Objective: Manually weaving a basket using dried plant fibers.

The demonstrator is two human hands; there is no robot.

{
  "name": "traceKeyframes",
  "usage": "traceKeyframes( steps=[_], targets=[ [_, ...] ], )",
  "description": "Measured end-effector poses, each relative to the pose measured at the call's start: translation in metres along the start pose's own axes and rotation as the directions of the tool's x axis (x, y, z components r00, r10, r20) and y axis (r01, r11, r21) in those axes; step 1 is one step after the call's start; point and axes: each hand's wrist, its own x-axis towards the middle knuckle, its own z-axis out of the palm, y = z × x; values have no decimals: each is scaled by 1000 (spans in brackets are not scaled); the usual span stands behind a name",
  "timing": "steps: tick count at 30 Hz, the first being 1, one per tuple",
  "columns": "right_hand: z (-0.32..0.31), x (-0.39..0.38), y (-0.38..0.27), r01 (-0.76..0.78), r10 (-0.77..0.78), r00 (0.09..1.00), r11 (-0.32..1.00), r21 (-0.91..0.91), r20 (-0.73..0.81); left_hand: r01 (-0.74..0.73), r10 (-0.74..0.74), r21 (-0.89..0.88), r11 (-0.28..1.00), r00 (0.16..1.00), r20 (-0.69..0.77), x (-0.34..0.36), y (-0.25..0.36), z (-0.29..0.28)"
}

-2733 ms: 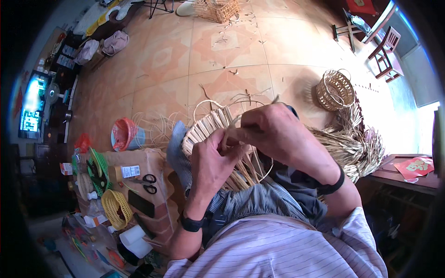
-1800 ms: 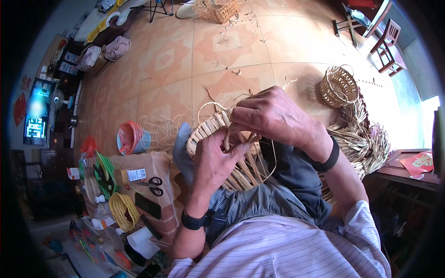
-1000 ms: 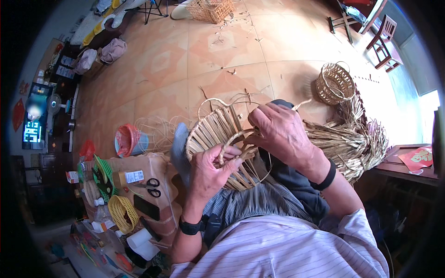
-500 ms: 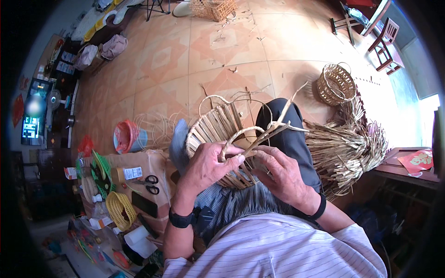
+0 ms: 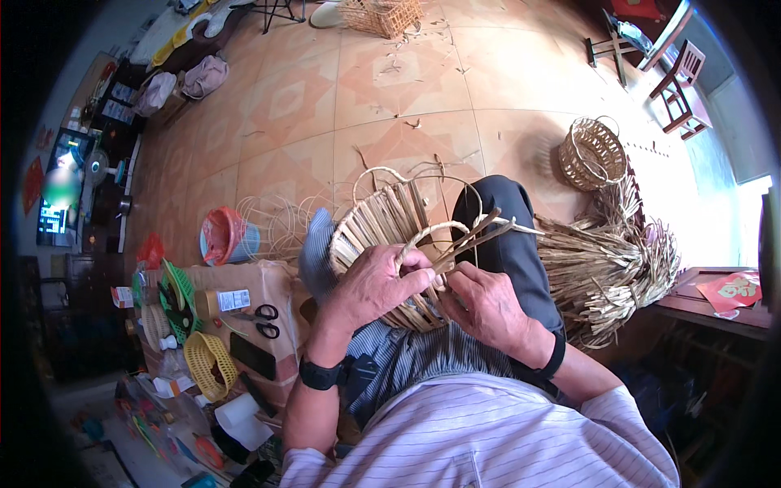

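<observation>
A half-woven basket of pale dried strips with looped handles rests tilted on my lap. My left hand is closed on the basket's near rim, thumb and fingers pinching beside the base of a twisted handle. My right hand is closed at the same rim, fingertips pinching a dried strip there; the fingers partly hide it. Loose strip ends stick up and to the right between the two hands, over my right knee.
Right of my leg lies a large bundle of dried strips, with a finished basket behind it. At left, a cloth-covered table holds scissors, a phone and a yellow plastic basket. A lined bucket stands beyond.
My right hand has moved slightly left and down, its fingers curling in more tightly at the rim. The long strip that pointed up to the right no longer stands up as far.
</observation>
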Motion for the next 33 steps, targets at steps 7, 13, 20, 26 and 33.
traceKeyframes(
  steps=[7,13,20,26,33],
  targets=[
    [-18,4,-25,83,-114,963,987,-136,-243,54,-54,18,998,998,15,0,-2,-3],
    [-42,-8,-38,144,-148,989,969,200,3,-37,26,-228,973,998,-53,-2,-4,4],
    [-67,66,-32,99,-99,976,995,-9,-193,-86,66,-212,973,993,-102,-6,8,-1],
    [-78,82,-36,-6,1,993,999,-45,-116,-15,-32,-147,989,950,-309,-1,2,13],
    [-92,56,-62,-269,322,933,319,909,162,0,-8,-44,999,982,-191,1,4,1]
  ],
)
